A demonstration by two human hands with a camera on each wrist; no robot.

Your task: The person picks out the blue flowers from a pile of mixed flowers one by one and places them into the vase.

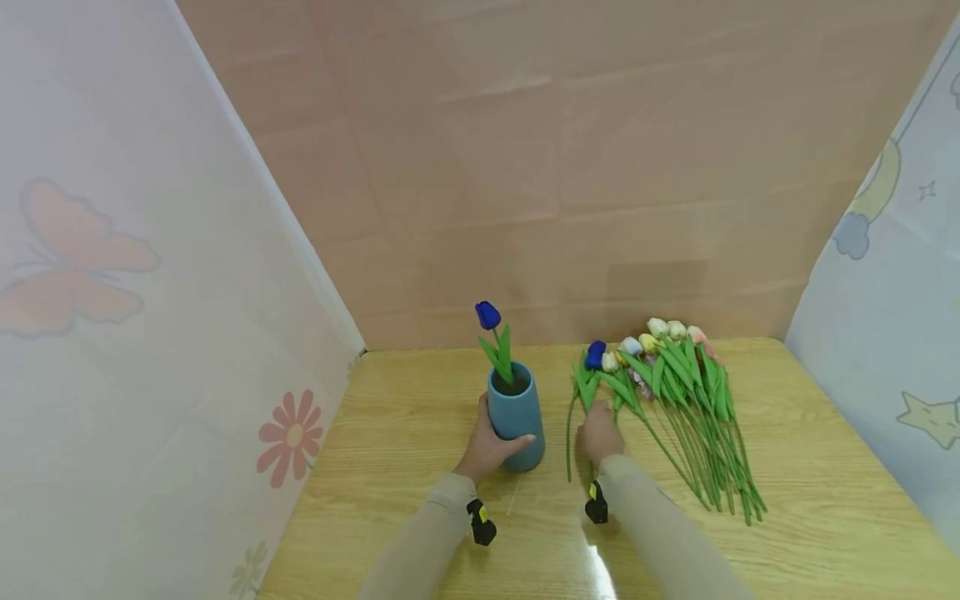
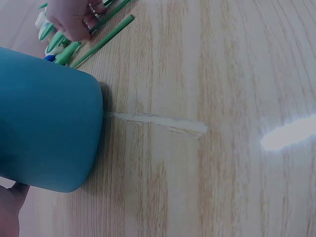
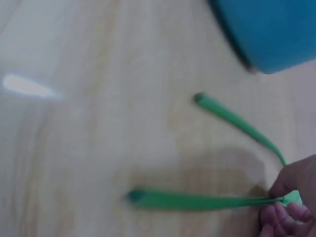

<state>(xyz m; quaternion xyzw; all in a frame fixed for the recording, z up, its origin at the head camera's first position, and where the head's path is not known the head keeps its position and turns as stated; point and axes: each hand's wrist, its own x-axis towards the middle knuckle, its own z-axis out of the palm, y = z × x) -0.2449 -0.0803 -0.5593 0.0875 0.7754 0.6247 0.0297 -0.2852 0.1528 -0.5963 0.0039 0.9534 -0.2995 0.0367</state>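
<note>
A blue vase [image 1: 517,425] stands upright on the table, and one dark blue tulip [image 1: 488,316] rises from its mouth. My left hand [image 1: 487,446] grips the vase from its left side, with the thumb across the front. To the right of the vase, my right hand [image 1: 602,433] pinches the green stem [image 3: 197,201] of an artificial tulip. Which bloom belongs to that stem I cannot tell. Beside it lies another loose stem [image 3: 237,121]. A second dark blue tulip [image 1: 596,355] and a white tulip [image 1: 610,362] lie just beyond the right hand.
A heap of artificial tulips [image 1: 697,408] in white, yellow and pink lies on the right of the wooden table [image 1: 810,500]. Behind the table hangs a brown backdrop [image 1: 480,167]. Printed cloth walls [image 1: 187,250] stand at both sides.
</note>
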